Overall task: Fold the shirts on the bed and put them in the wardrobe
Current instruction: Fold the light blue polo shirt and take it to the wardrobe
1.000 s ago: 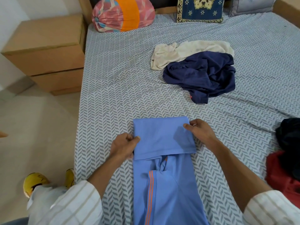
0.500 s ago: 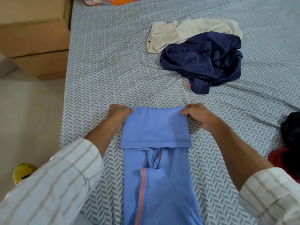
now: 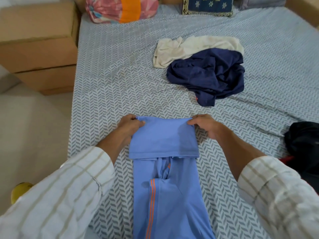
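Both hands pinch far fold of blue shirt: left hand on left corner, right hand on right. Shirt on bed, near edge; open sheet beyond, before navy shirt.

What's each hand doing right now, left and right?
Left hand: pinching the far left corner of the blue shirt.
Right hand: pinching the shirt's far right corner.

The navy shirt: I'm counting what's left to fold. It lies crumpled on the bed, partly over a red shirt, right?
Not quite. In the head view the navy shirt lies crumpled on the bed, partly over a cream shirt, not a red one.
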